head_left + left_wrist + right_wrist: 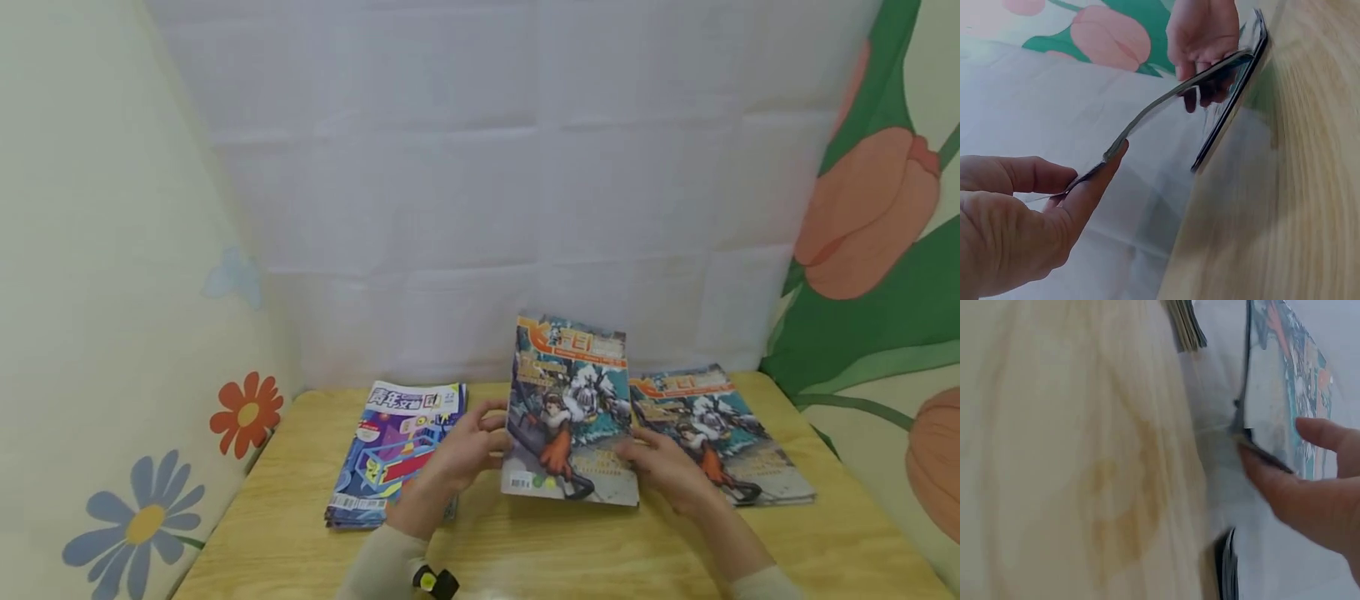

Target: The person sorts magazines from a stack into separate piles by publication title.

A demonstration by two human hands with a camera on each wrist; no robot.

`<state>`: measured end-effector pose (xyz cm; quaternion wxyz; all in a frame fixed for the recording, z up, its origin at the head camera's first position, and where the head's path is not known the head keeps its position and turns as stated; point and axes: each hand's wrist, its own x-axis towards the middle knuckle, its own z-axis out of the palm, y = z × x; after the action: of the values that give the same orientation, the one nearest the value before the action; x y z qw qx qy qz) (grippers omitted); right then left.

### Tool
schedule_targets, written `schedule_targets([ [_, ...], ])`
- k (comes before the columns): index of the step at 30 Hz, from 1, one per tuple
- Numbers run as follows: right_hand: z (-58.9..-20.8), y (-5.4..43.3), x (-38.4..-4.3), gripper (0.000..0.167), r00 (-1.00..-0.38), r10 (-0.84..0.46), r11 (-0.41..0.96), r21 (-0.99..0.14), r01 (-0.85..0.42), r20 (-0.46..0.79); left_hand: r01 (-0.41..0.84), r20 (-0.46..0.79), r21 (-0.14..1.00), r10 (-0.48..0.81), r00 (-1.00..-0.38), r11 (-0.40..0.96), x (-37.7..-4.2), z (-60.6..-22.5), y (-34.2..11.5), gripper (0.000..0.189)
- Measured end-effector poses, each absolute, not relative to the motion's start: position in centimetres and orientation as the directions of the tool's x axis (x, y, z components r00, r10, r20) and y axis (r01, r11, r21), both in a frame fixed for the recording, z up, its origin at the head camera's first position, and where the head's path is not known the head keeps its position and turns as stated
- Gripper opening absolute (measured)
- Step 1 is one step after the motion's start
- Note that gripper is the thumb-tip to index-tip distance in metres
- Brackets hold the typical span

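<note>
A FEI magazine with an armoured figure on its cover is held up over the middle of the table, cover facing me. My left hand pinches its left edge between thumb and fingers, and the left wrist view shows the magazine bending away from that grip. At the lower right edge my right hand holds it, thumb on the cover and fingers behind. Just right of that hand lies a small pile of matching FEI magazines. Left of my left hand is a stack of purple-blue magazines.
The wooden table meets a white cloth backdrop at its far edge. Walls painted with flowers stand on both sides. A dark band with a yellow button is on my left wrist.
</note>
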<state>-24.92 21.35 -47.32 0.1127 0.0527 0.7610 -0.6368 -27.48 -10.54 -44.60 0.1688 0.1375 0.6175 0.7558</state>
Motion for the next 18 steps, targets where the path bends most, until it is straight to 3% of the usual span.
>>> schedule_targets([
  [4,-47.0,23.9,-23.9,0.084,-0.971,-0.102,0.004,-0.976,0.218,-0.217,-0.13,-0.001,0.953,0.424,-0.906,-0.275,-28.2,-45.5,-8.7,0.062],
  [10,-46.4,28.3,-23.1,0.075,-0.971,-0.193,-0.085,-0.983,0.161,-0.143,-0.19,-0.008,0.904,0.428,-0.904,-0.383,-29.2,-47.9,-5.0,0.06],
  [18,-46.2,34.3,-21.4,0.075,-0.982,-0.074,0.098,-0.982,0.164,-0.171,-0.257,-0.015,0.882,0.522,-0.853,-0.395,-30.3,-50.4,2.5,0.057],
])
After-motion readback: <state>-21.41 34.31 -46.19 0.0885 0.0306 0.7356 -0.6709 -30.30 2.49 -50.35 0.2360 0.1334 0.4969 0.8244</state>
